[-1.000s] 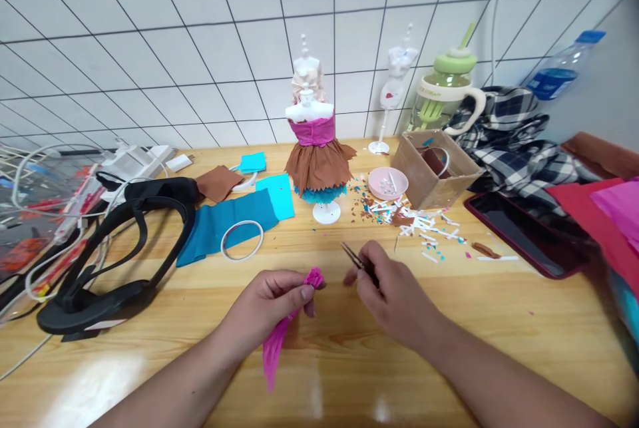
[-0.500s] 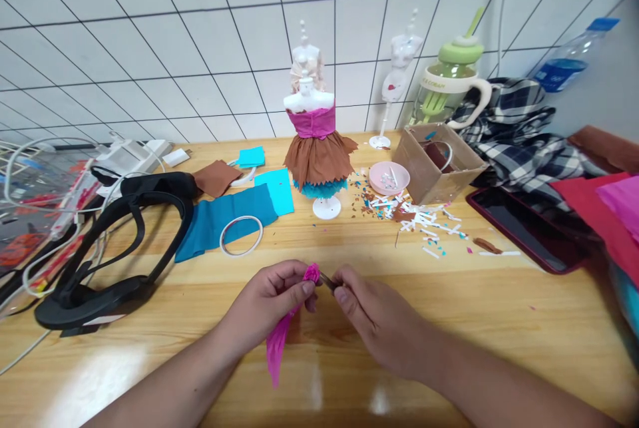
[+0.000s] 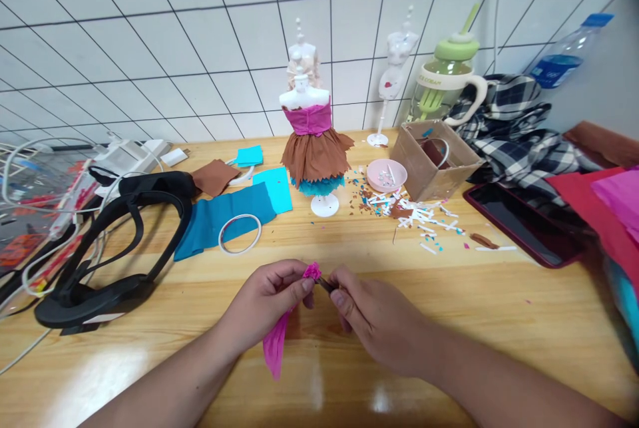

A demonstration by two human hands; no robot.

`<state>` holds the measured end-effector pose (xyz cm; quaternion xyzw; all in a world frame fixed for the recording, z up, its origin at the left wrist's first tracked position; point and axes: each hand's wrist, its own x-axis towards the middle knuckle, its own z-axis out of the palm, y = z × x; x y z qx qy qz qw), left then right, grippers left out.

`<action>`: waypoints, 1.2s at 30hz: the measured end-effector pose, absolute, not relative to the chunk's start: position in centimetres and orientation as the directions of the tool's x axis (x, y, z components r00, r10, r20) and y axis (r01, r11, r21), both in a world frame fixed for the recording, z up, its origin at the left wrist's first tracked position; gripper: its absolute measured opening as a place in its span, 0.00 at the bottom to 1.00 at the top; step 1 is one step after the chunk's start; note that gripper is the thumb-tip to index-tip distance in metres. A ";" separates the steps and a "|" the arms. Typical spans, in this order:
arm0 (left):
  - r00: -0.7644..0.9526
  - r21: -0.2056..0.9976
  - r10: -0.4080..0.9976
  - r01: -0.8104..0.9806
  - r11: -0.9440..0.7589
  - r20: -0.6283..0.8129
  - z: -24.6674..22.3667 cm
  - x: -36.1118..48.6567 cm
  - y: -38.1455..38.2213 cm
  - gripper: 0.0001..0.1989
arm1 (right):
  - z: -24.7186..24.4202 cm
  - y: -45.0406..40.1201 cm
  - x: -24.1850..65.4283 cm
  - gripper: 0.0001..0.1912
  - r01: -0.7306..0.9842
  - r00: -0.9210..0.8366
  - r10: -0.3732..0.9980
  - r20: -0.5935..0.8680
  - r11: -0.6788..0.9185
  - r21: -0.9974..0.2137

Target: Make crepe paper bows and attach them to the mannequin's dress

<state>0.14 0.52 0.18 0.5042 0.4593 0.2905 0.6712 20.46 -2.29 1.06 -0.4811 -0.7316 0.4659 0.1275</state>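
Observation:
My left hand (image 3: 277,291) pinches a magenta crepe paper strip (image 3: 273,348). The strip's bunched, ruffled end (image 3: 312,271) pokes out above my thumb and forefinger, and its tail hangs below the palm. My right hand (image 3: 372,315) is closed around a slim dark tool (image 3: 325,284), whose tip meets the bunched paper; most of it is hidden in my fist, so its kind does not show. Beyond my hands a small dress form (image 3: 305,98) stands upright, wearing a magenta top (image 3: 313,120) and a brown ruffled skirt (image 3: 317,154) over a teal layer.
Teal paper (image 3: 227,215) lies at left under a tape roll (image 3: 239,235), beside a black headset frame (image 3: 134,281). Paper scraps (image 3: 419,215) surround a pink dish (image 3: 387,176) near a cardboard box (image 3: 434,168). A phone (image 3: 524,225) and a green-lidded cup (image 3: 444,82) are at right.
Both hands stay nearly in place with the paper and tool still gripped. The paper tail has swung slightly left, and the view has shifted a little.

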 end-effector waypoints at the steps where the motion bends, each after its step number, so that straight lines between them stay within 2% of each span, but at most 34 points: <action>1: 0.414 0.944 0.852 0.071 0.321 -0.321 0.2 0.2 0.5 0.10 | 1.1 -2.3 20.5 0.15 0.592 -0.504 0.823 -0.262 0.108 -0.799; 10: 0.433 0.953 0.850 0.103 0.284 -0.300 0.0 0.0 0.4 0.09 | 1.2 -2.2 20.6 0.16 0.573 -0.503 0.834 -0.226 0.126 -0.810; 17: 0.452 0.936 0.828 0.053 0.347 -0.332 -0.1 0.1 0.4 0.10 | 0.8 -2.2 20.5 0.15 0.541 -0.507 0.839 -0.197 0.132 -0.830; 24: 0.416 0.928 0.833 0.089 0.363 -0.365 0.5 0.2 0.3 0.13 | 0.9 -2.2 20.5 0.15 0.532 -0.507 0.842 -0.186 0.135 -0.836; 36: 0.398 0.911 0.828 0.054 0.409 -0.395 0.5 0.5 0.3 0.12 | 0.7 -2.2 20.5 0.15 0.539 -0.498 0.844 -0.197 0.124 -0.833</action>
